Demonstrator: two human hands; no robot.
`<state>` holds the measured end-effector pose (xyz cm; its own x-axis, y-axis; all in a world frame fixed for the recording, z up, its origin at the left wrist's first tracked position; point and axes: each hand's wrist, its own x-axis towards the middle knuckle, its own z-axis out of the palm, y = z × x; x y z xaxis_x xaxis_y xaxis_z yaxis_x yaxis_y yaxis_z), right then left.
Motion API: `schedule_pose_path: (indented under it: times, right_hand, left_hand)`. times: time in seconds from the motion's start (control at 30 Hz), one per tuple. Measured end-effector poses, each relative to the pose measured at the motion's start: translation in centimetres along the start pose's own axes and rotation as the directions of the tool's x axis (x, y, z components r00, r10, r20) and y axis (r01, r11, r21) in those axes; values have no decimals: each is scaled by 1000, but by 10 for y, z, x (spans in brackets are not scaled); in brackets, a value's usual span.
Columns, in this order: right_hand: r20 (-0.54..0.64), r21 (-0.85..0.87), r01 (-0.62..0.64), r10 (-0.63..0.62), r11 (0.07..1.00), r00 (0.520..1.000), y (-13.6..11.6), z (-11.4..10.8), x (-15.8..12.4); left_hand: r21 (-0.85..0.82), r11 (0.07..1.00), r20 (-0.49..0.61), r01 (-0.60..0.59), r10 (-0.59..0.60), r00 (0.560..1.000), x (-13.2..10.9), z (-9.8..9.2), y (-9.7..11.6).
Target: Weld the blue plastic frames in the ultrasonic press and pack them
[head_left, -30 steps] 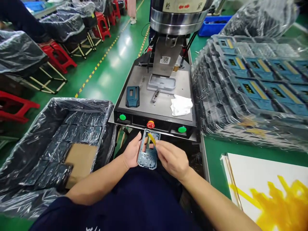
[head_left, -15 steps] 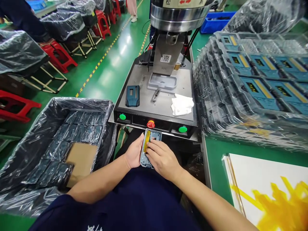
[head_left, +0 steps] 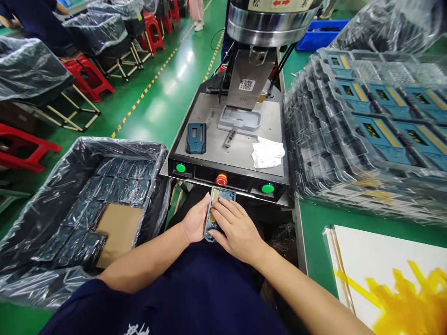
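Observation:
My left hand (head_left: 195, 222) grips a blue plastic frame part (head_left: 226, 196) from its left side, just in front of the press machine's front panel. A yellow strip (head_left: 214, 199) lies along the part's left half. My right hand (head_left: 236, 228) lies on top of the part, fingers flat and pressing on it beside the strip. Both hands are over my lap, below the red stop button (head_left: 221, 179).
The press (head_left: 268, 21) stands over a grey plate (head_left: 226, 153) with a fixture (head_left: 239, 119), another blue part (head_left: 196, 137) and a white cloth (head_left: 267, 152). A bag-lined bin of blue parts (head_left: 87, 204) is left. Stacked clear trays (head_left: 366, 121) are right. Yellow strips on white sheet (head_left: 401, 293).
My right hand brought the yellow strip down onto the blue part and now presses flat over it. The part has shifted slightly toward my body.

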<state>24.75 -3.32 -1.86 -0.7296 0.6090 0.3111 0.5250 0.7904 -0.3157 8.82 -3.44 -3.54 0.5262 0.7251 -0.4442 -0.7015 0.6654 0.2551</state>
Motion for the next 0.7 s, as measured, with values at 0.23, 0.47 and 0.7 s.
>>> schedule_pose_path:
  times: [0.23, 0.47, 0.7]
  right_hand:
    - [-164, 66, 5, 6, 998, 986, 0, -2, -4]
    - [-220, 114, -260, 280, 959, 935, -7, 4, -14]
    - [-122, 79, -398, 405, 914, 906, -15, 14, -10]
  left_hand:
    - [-18, 998, -59, -52, 51, 997, -1, -2, 3]
    - [-43, 993, -36, -110, 109, 993, -3, 1, 7]
    - [-56, 978, 76, -203, 207, 975, -5, 2, 5]
